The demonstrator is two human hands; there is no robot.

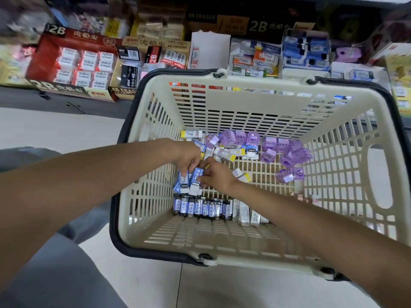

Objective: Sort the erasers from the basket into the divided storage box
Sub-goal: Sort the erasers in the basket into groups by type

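Inside the cream basket (255,103), my left hand (189,155) grips a clutch of blue-and-white erasers (188,182) while my right hand (214,175) pinches one of them; display boxes of erasers (73,63) line the shelf beyond.

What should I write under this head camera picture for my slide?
Both hands, left and right, gather blue erasers inside a cream basket.

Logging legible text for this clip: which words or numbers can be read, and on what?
"2B": red display box, top corner and front edge.
"4B ERASER": dark carton at the back.
"2B": black carton.
"4B ERASER": tan box.
Eraser wrappers in the basket: too small to read.
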